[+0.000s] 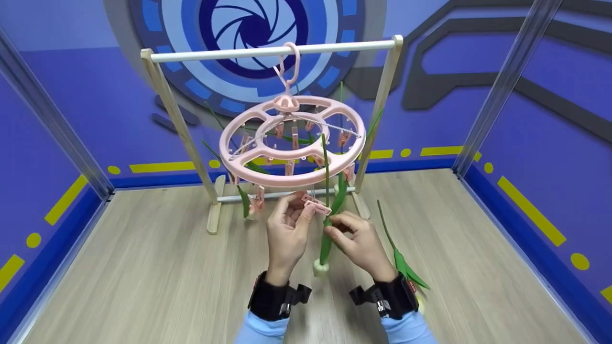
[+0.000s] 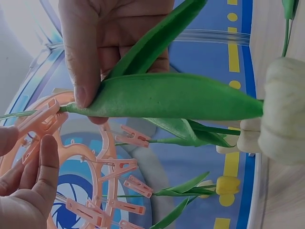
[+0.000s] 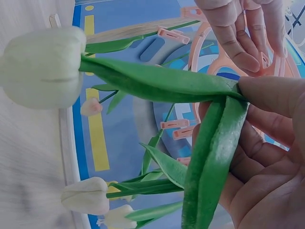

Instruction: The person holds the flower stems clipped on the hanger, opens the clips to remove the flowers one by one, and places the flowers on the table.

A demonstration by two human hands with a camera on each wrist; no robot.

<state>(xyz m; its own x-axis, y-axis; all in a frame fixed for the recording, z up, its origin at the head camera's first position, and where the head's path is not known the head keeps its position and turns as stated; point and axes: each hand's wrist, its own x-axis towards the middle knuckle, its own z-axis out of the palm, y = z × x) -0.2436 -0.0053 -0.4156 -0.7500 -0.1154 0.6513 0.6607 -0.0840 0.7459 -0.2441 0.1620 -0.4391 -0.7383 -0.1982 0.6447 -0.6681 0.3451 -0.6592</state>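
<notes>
My left hand (image 1: 287,234) pinches a pink clothespin (image 1: 317,206) that hangs from the front of a round pink clip hanger (image 1: 291,180). The right hand (image 1: 359,242) pinches an artificial white tulip (image 1: 321,268), head down, where its green leaves (image 2: 176,95) join the stem. Upward runs the tulip's thin stem (image 1: 326,167), in front of the hanger's rim. At the clothespin's tip, stem and clip meet in the left wrist view; whether the clip bites on it I cannot tell. The white bloom (image 3: 45,69) looms large in the right wrist view.
A wooden stand with a white rod (image 1: 215,53) carries the hanger. Several other tulips, including a yellow one (image 2: 228,185), hang head down from its clips. Another tulip (image 1: 404,265) lies on the table at the right, its bloom partly behind my right wrist. Printed panels enclose the table.
</notes>
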